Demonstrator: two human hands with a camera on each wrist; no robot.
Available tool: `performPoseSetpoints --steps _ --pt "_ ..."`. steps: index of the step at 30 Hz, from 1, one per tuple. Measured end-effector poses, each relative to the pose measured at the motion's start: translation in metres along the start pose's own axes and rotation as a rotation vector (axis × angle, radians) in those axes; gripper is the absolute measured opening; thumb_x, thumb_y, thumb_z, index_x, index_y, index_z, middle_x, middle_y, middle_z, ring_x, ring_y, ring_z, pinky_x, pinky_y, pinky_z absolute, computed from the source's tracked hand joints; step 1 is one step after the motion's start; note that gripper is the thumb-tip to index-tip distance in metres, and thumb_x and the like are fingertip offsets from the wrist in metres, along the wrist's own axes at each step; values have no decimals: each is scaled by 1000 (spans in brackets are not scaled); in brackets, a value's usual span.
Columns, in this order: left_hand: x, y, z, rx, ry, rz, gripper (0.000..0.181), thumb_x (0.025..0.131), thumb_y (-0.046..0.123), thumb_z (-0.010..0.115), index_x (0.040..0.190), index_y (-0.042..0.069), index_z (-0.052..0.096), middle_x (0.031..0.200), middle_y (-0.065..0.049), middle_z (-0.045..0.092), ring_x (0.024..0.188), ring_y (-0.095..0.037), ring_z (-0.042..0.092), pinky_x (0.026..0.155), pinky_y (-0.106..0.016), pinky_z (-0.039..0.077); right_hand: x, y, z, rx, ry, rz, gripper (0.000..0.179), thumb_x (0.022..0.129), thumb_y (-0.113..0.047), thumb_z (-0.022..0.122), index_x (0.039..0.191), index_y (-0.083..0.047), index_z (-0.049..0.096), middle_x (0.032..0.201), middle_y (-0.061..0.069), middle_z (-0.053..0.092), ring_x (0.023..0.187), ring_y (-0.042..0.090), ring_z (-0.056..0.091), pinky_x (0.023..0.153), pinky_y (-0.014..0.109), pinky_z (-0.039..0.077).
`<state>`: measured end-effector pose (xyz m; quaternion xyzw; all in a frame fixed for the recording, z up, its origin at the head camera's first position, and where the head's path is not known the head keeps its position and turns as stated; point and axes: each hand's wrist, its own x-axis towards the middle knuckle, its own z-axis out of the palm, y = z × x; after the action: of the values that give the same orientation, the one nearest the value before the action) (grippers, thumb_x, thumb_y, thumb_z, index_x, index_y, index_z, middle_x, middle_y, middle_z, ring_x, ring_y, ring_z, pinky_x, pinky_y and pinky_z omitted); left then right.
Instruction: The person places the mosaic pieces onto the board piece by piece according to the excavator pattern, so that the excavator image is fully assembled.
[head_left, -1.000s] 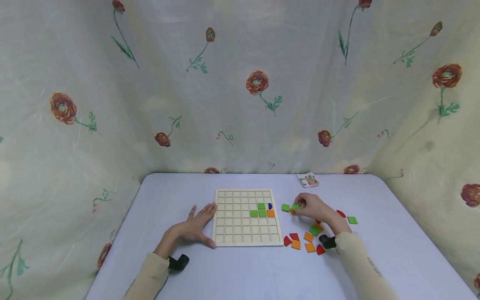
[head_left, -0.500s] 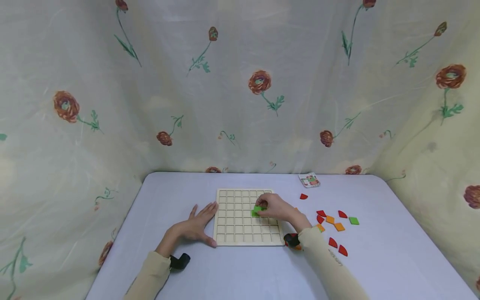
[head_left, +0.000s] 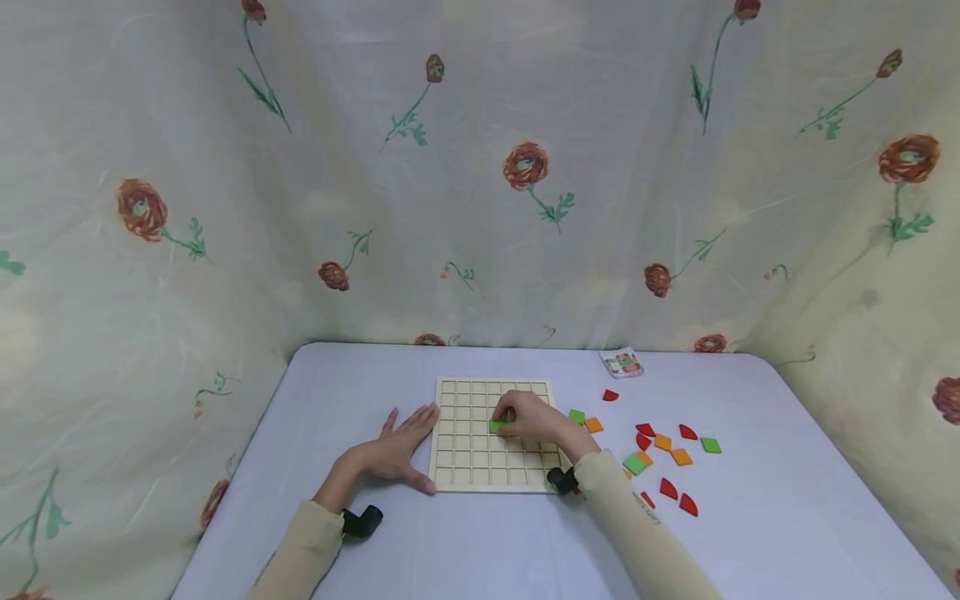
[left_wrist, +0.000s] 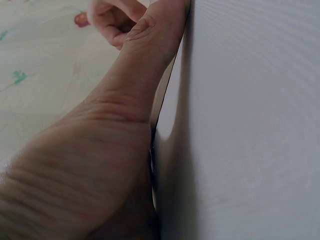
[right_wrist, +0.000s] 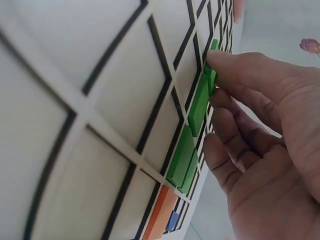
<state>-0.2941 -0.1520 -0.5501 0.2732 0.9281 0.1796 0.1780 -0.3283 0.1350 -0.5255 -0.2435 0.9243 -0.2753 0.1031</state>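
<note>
A pale grid board (head_left: 459, 457) lies on the table. My left hand (head_left: 393, 452) rests at its left side, fingers spread, with fingertips and thumb touching the edge. Over the board my right hand (head_left: 527, 417) pinches a green square tile (right_wrist: 211, 75) between thumb and finger, at one of the grid cells. In the right wrist view, other green tiles (right_wrist: 199, 104) sit in nearby cells, with an orange tile (right_wrist: 160, 214) and a blue piece (right_wrist: 172, 220) beyond them. From the head view, my right hand hides most of these placed pieces.
Loose orange tiles (head_left: 681, 457), green tiles (head_left: 710, 445) and red quarter-round pieces (head_left: 688, 505) lie scattered right of the board. A small printed card (head_left: 622, 362) is near the table's back edge. Flowered cloth (head_left: 480, 208) hangs behind the table.
My right hand has picked up a green tile from the loose pieces and carried it left onto the board, then slightly farther left. My left hand has stayed at the board's edge.
</note>
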Motion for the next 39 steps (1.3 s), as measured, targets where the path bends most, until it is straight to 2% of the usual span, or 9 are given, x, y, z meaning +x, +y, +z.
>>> performPoseSetpoints --steps 5,9,13,17,21,26,32,35,39 --pt "-1 1 -1 5 2 1 132 63 69 76 156 12 2 164 -4 0 152 -21 -4 117 -56 -15 0 -1 -1 -10 -20 -4 9 84 -13 75 91 -16 71 90 -5 62 80 11 54 73 28 48" --pt "0 1 -1 16 4 4 132 63 70 75 156 11 3 164 -4 0 152 -22 -4 117 -57 -13 -1 1 -1 -14 -20 4 14 83 -16 76 96 -16 71 92 -6 63 82 11 54 75 28 48" --pt "0 2 0 10 5 5 133 62 70 75 156 10 2 164 -5 0 152 -23 -3 117 -58 -13 -8 7 -8 6 25 -14 20 83 -17 76 102 -13 69 95 -4 65 86 10 55 77 28 49" --pt "1 1 2 3 5 6 134 62 71 76 156 10 2 164 -5 0 152 -24 -3 117 -58 -12 -19 18 -25 44 81 -16 18 84 -15 74 100 -9 67 92 -1 64 84 13 55 75 29 49" --pt "1 0 3 11 8 7 133 62 72 74 156 11 2 164 -4 -1 152 -23 -3 117 -57 -12 -31 33 -46 75 113 53 18 83 -16 73 97 -10 64 89 0 60 82 17 52 72 30 46" --pt "1 0 2 23 5 2 133 62 74 73 156 10 2 164 -4 -1 152 -22 -3 117 -57 -11 -48 58 -62 72 103 181 23 82 -15 71 102 -8 61 91 4 57 83 19 50 69 30 44" --pt "0 2 0 20 5 4 132 63 72 74 156 10 3 164 -5 0 152 -24 -3 117 -58 -12 -60 83 -64 87 75 319 35 81 -18 74 109 -7 57 96 7 56 85 20 50 68 28 45" --pt "-1 3 0 20 6 4 132 63 71 74 156 10 3 164 -5 0 152 -24 -3 117 -58 -12 -62 89 -62 85 66 350 36 80 -19 75 109 -7 57 97 7 56 85 20 51 70 28 47" --pt "-1 3 0 17 9 4 132 63 71 74 156 10 3 164 -5 0 152 -24 -3 117 -58 -11 -62 94 -58 74 62 348 34 79 -17 76 107 -7 59 95 6 58 84 20 51 72 28 48"
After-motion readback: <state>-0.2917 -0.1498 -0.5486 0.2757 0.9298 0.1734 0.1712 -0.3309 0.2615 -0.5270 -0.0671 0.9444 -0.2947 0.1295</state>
